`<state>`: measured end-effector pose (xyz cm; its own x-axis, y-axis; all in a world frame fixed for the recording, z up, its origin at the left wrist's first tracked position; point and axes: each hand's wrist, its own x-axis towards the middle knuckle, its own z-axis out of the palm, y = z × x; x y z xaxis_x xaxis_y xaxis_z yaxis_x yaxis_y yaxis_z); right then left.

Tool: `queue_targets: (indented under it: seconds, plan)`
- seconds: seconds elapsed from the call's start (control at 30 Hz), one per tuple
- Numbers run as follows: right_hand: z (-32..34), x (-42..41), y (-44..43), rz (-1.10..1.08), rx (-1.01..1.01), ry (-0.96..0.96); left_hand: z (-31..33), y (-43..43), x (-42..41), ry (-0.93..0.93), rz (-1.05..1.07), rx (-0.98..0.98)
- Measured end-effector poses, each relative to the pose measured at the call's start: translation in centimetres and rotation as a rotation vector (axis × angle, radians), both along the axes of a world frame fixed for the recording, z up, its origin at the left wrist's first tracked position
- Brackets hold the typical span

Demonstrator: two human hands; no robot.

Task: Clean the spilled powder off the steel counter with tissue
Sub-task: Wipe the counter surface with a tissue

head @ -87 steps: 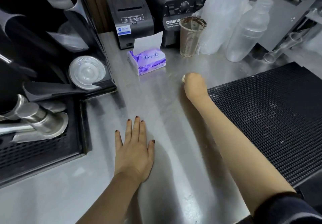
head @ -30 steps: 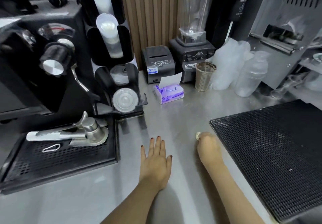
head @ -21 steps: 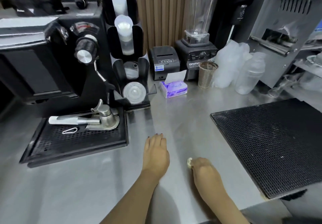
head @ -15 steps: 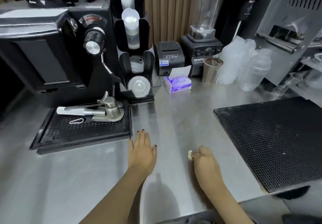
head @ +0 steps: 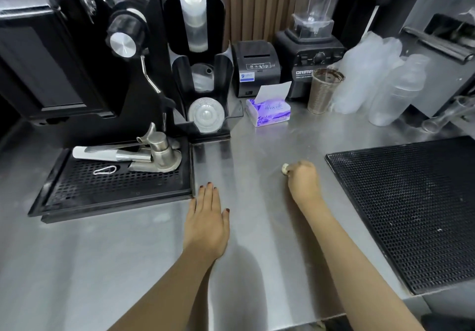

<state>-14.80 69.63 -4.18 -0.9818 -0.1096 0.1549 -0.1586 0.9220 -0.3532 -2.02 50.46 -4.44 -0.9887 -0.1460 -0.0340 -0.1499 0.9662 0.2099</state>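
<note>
purple-and-white tissue box (head: 268, 111), grey steel counter (head: 259, 243), black perforated mat (head: 411, 209).

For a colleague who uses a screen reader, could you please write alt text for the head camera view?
A person's right hand grips a small tissue wad on a steel counter, while the left hand rests flat beside it. A black mesh mat lies to the right, a drip tray to the left, and a purple tissue pack farther back.
</note>
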Motion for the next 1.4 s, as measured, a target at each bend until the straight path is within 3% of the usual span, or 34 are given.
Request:
queue_targets:
  seconds: [0.1, 0.23, 0.3, 0.43, 0.5, 0.63, 0.7, 0.87, 0.93, 1.07, 1.13, 1.17, 1.3, 1.4]
  plan:
    - [1.2, -0.4, -0.8, -0.032, -0.051, -0.057, 0.2, -0.1, 0.0, -0.001, -0.005, 0.028]
    - [0.3, 9.5, -2.6, 0.312, -0.081, -0.034, 0.1, 0.0, 0.0, -0.004, -0.01, 0.02]
    - [0.4, 9.0, -1.4, 0.385, -0.082, 0.002, 0.1, 0.0, 0.0, -0.01, -0.012, 0.016]
    - [1.5, 0.3, 0.2, 0.039, 0.039, -0.056, 0.0, 0.0, -0.2, -0.012, -0.002, 0.012]
    - [1.4, -0.6, -0.9, 0.026, -0.022, -0.015, 0.1, 0.0, -0.3, -0.02, 0.001, 0.02]
    - [-0.5, 8.1, -3.5, 0.408, -0.085, 0.057, 0.2, 0.0, -0.3, -0.015, 0.0, 0.026]
    - [-0.3, 8.8, -2.7, 0.483, -0.065, 0.048, 0.2, 0.1, -0.3, -0.028, 0.002, 0.018]
    - [0.4, -5.0, 0.3, 0.051, -0.089, 0.132, 0.5, 0.1, -0.3, -0.04, 0.003, 0.019]
    - [0.6, -6.7, -0.4, -0.01, -0.112, 0.154, 0.4, 0.2, -0.2, -0.043, 0.002, 0.005]
    - [-1.4, 0.7, -4.8, 0.441, -0.045, 0.099, 0.1, 0.1, -0.2, -0.047, -0.001, 0.014]
    - [-1.5, 1.3, -4.5, 0.567, -0.054, 0.102, 0.1, 0.1, -0.4, -0.042, 0.004, 0.034]
    - [-1.2, -0.5, -3.7, 0.527, -0.058, 0.101, 0.1, 0.1, -0.4, -0.046, 0.0, 0.028]
    - [1.4, -12.4, 0.4, -0.076, 0.056, 0.073, 0.2, 0.1, -0.3, -0.064, 0.003, 0.029]
    - [2.0, -14.4, -1.2, -0.174, 0.003, -0.011, 0.3, 0.1, -0.4, -0.068, -0.001, 0.032]
